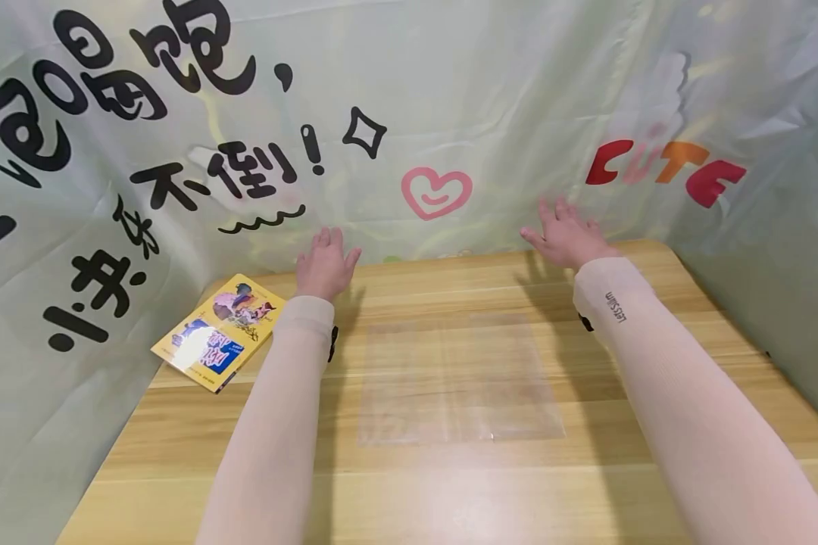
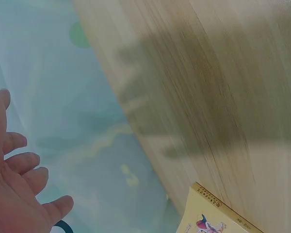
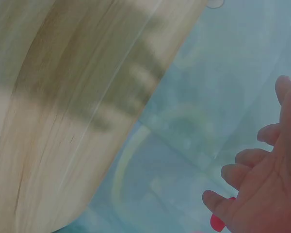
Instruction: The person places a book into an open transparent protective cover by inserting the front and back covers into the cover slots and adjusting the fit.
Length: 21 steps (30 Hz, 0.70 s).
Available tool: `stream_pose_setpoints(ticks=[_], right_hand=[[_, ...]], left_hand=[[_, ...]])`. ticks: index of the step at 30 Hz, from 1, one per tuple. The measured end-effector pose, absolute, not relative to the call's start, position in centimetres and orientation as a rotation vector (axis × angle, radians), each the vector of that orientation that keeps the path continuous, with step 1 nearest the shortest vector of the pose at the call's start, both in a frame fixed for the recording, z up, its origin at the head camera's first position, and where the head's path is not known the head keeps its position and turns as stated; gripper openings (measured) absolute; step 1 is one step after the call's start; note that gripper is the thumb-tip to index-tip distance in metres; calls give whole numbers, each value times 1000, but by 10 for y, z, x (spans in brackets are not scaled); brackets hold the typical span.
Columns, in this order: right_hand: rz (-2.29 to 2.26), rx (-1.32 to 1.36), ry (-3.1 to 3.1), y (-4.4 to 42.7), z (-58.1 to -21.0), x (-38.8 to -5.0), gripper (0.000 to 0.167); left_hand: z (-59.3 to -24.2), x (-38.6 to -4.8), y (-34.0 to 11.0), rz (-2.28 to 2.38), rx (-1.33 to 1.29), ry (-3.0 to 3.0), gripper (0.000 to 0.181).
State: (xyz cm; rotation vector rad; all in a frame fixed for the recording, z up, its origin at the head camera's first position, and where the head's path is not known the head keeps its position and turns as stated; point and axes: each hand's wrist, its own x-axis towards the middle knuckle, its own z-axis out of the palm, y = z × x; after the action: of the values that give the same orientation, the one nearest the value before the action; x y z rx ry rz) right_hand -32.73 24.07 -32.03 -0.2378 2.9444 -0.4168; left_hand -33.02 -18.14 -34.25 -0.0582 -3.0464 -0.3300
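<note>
My left hand point(image 1: 326, 266) is held over the far edge of the table, fingers spread and nothing in them. To its left lies a yellow book point(image 1: 222, 330) with a glossy printed cover, and its corner point(image 2: 211, 213) shows in the left wrist view. Farther right, my right hand point(image 1: 567, 236) also hovers near the back edge with spread fingers, holding nothing. Between the two forearms, a clear plastic sheet point(image 1: 460, 378) lies flat on the wooden table point(image 1: 450, 492). In the right wrist view the palm and fingers point(image 3: 237, 174) are bare.
A pale printed curtain point(image 1: 518, 91) with black lettering, a pink heart and the word CUTE hangs behind the table and along both sides. The table's far right corner point(image 1: 654, 250) is rounded. Both arms cast shadows on the wood.
</note>
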Motion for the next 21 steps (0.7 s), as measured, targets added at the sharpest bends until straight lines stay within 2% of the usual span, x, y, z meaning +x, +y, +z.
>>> stream_pose_setpoints(ticks=[21], right_hand=[[-431,-240,2839,199,-326,-330,88]], left_hand=[[-351,-329,-208,-371,-133,-3062,70]])
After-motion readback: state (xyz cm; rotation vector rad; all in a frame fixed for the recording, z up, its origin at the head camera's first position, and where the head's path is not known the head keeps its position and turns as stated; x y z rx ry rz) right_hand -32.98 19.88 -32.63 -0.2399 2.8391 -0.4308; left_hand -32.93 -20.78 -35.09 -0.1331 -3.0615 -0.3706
